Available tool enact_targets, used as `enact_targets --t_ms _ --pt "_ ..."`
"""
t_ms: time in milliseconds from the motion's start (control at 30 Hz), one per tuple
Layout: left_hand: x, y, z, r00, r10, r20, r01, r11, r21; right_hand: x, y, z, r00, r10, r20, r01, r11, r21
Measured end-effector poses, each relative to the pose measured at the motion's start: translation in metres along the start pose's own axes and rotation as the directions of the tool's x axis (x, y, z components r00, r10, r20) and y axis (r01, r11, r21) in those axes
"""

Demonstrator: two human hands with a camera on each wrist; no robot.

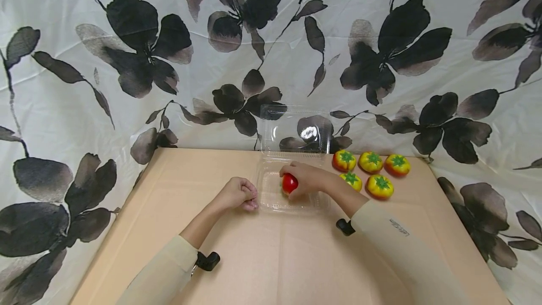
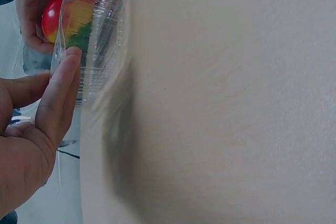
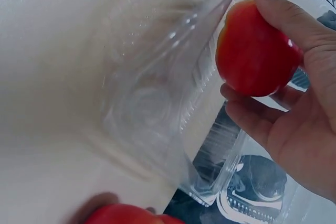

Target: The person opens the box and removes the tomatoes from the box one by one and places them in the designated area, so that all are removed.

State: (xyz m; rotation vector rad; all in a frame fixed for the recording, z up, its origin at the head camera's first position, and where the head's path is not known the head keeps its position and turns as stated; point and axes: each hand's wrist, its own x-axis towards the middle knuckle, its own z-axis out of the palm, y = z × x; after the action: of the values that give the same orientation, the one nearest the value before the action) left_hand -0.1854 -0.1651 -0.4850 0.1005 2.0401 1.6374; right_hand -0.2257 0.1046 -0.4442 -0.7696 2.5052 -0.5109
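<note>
A clear plastic clamshell container [image 1: 271, 204] lies on the table with its lid [image 1: 275, 131] raised at the back. My right hand [image 1: 311, 179] grips a red toy tomato [image 1: 290, 183] above the container's base. In the right wrist view, thumb and fingers wrap the tomato [image 3: 257, 51] from both sides, its smooth red side showing. My left hand [image 1: 238, 194] is at the container's left edge. In the left wrist view its thumb and index finger [image 2: 60, 87] pinch the rim, and the tomato [image 2: 51, 19] shows partly through the plastic.
Several red-and-yellow toy tomatoes with green star-shaped tops [image 1: 379, 186] stand right of the container, one partly behind the right forearm. The tan table [image 1: 254, 258] meets a floral cloth [image 1: 305, 60] at the back.
</note>
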Motion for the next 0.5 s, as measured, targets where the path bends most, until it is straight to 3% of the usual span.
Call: enact_targets --t_ms 267,500 --pt "0.0 0.001 0.0 1.0 0.01 0.005 -0.01 1.0 0.022 -0.016 0.007 -0.007 0.996 -0.041 -0.077 0.043 0.999 0.02" --pt "-0.001 0.002 0.001 1.0 0.003 -0.004 -0.003 1.0 0.013 -0.036 0.012 -0.015 0.987 -0.039 -0.159 0.058 0.992 0.115"
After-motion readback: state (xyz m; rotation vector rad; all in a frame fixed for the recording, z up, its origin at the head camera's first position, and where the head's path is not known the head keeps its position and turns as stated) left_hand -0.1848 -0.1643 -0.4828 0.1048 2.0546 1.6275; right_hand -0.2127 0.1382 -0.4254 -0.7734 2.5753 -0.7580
